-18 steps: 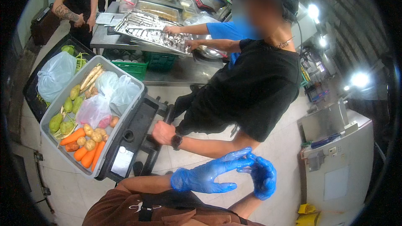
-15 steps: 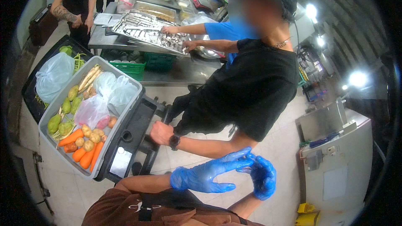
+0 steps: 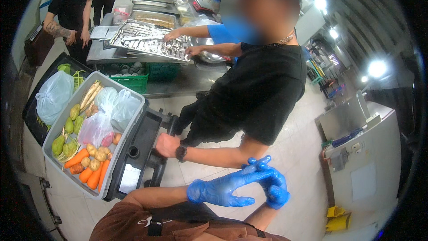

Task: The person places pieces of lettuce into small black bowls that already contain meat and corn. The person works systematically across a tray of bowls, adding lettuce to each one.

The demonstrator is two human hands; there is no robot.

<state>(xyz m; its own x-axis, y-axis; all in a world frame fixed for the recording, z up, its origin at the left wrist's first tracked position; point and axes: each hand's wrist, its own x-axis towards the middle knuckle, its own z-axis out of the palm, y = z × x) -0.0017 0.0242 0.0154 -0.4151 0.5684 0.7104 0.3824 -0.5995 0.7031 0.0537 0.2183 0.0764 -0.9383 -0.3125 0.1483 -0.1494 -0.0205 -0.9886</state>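
Observation:
My left hand, in a blue disposable glove, is held in front of my body with its fingers stretched out and thumb apart. My right hand, gloved the same way, meets it at the fingertips; the fingers of both hands cross and overlap, and the right ones are partly bent. No object shows in either hand. To the left of them stands a grey bin on a black cart. In it lie carrots, potatoes, green pear-shaped vegetables and plastic bags.
A person in a black shirt stands ahead, one hand on the cart's handle. Beyond, arms reach over a metal tray on a steel table. Green crates sit below. A white cabinet stands at the right.
My hands have come closer together, the right fingers now crossing the left ones. The view has shifted slightly. At the far left, a person's arms have moved apart.

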